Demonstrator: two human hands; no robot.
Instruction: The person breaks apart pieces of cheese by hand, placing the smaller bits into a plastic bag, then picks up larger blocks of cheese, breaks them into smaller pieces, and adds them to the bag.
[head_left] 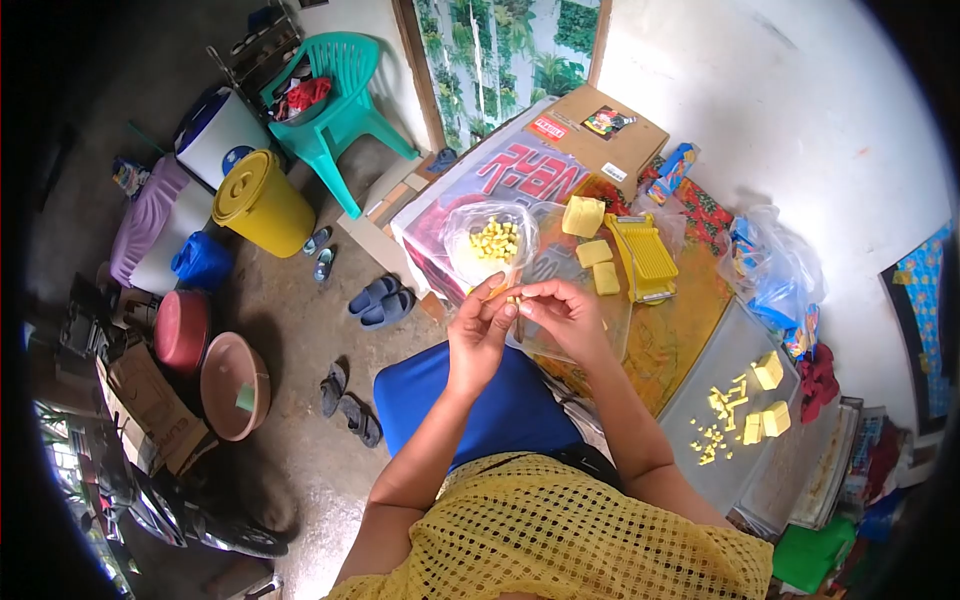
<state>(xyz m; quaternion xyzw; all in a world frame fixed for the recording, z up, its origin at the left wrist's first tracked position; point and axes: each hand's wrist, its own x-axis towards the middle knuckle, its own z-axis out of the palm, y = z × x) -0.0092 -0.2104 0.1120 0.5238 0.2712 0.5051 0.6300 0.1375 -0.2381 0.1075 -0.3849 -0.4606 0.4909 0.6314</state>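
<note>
My left hand [479, 335] and my right hand [567, 312] meet in front of me, with thumbs and fingertips pinched together. Whatever is between them is tiny and mostly covered by the fingers, so I cannot make it out. Just beyond the fingertips, a clear plastic bag [460, 247] lies spread open with many small yellow cubes [494, 240] in it. To the right of it are a big yellow block [583, 216], two smaller yellow slabs [605, 278] and a yellow slicer [643, 262] with parallel ridges. A clear sheet or board [560, 262] is partly under them.
On the right, a grey tray [690, 400] bears yellow blocks [767, 371], sticks and crumbs. A cardboard box [607, 125] stands at the back, plastic bags [780, 265] near the wall. A blue seat [430, 395] is below my hands; slippers [382, 300] and buckets [262, 205] are on the left floor.
</note>
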